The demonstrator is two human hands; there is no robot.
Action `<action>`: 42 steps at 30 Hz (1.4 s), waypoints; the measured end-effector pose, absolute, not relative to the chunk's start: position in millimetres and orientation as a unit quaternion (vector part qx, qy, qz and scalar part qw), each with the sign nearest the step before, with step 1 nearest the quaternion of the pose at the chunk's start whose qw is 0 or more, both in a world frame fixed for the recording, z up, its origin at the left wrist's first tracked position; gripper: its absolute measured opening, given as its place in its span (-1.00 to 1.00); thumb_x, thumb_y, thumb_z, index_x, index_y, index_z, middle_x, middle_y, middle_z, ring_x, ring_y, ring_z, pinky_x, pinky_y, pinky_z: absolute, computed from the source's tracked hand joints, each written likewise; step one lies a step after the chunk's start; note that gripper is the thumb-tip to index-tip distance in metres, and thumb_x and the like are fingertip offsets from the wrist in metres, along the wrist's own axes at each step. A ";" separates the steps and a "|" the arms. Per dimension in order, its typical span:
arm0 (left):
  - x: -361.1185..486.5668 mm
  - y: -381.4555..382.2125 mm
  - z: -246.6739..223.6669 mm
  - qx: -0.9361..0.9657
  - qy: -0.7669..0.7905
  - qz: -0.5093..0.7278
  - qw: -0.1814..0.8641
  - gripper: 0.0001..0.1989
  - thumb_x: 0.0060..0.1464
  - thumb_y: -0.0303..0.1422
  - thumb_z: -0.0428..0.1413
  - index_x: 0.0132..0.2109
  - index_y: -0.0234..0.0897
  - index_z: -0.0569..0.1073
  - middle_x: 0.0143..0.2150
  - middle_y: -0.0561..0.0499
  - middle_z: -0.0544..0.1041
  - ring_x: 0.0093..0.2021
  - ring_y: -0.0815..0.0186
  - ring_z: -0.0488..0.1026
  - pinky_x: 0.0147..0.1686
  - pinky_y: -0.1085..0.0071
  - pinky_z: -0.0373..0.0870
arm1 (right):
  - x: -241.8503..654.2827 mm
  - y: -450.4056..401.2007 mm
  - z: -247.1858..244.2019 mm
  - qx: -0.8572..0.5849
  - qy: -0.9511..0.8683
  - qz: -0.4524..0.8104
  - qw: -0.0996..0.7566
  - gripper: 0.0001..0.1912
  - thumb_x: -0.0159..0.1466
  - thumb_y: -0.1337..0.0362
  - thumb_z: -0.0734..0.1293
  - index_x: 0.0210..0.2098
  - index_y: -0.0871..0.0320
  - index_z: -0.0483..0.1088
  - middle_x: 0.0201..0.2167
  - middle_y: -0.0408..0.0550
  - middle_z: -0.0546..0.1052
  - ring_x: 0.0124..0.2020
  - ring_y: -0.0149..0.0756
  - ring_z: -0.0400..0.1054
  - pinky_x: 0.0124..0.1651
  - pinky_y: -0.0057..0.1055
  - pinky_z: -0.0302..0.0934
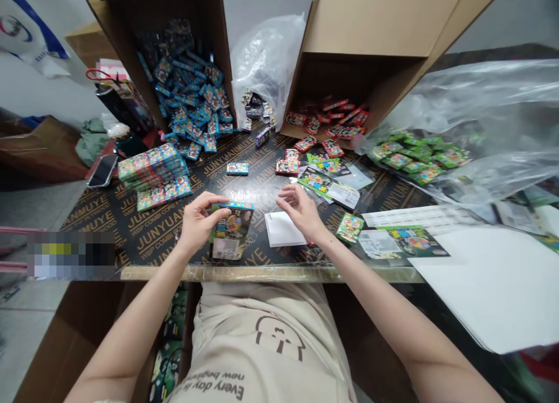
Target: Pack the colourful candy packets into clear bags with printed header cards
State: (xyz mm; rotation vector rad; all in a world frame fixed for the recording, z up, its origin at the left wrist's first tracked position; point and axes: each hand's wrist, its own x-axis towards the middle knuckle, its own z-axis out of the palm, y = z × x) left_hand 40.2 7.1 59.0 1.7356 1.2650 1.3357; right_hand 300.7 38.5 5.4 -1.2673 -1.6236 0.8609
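My left hand (200, 219) pinches the upper left of a dark printed packet (231, 231), thumb in front. The packet stands upright over the table, with a pale label low on its face and a blue strip along its top edge. My right hand (301, 212) is open with its fingers apart and curved, and I see nothing held in it. Under that hand lies a white folded paper (283, 231), partly covered by it. Ahead are a small blue box (237, 169) and a small red box (287, 167). A small green box (350, 227) lies right of my right wrist.
Cartons with blue boxes (192, 94) and red boxes (345, 119) stand at the back, a plastic bag (266, 59) between them. Stacked colourful boxes (155, 170) and a phone (102, 171) are left. Printed cards (406, 241), green boxes (423, 152) and white sheets (493, 286) lie right.
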 end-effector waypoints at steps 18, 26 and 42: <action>49.3 -20.1 59.0 0.755 0.400 0.505 0.122 -0.94 0.07 -0.43 0.21 -0.27 -0.24 0.58 -0.30 -0.01 0.54 -0.32 0.40 0.50 -0.30 0.46 0.45 | 242.7 -8.1 54.6 -0.297 -0.796 0.140 0.508 -0.83 0.30 0.40 0.27 -0.14 0.07 0.39 -0.26 -0.07 0.61 -0.26 -0.31 0.53 -0.18 -0.37 0.39; 41.5 -20.7 66.9 0.778 0.397 0.461 0.157 -0.89 0.11 -0.48 0.14 -0.28 -0.25 0.57 -0.29 -0.04 0.58 -0.32 0.37 0.52 -0.30 0.46 0.45 | 249.6 11.8 105.2 -0.377 -0.751 0.256 0.478 -0.85 0.20 0.20 0.40 -0.39 0.14 0.41 -0.31 -0.06 0.51 -0.21 -0.28 0.40 -0.14 -0.32 0.28; 46.9 -23.1 73.3 0.708 0.432 0.522 0.198 -0.78 -0.12 -0.34 0.32 -0.52 -0.29 0.42 -0.42 -0.04 0.60 -0.41 0.31 0.54 -0.37 0.42 0.43 | 222.6 41.4 107.1 -0.328 -0.739 0.546 0.219 -0.75 0.11 0.16 0.38 -0.54 0.21 0.33 -0.62 -0.22 0.34 -0.58 -0.52 0.13 -0.52 -0.51 0.00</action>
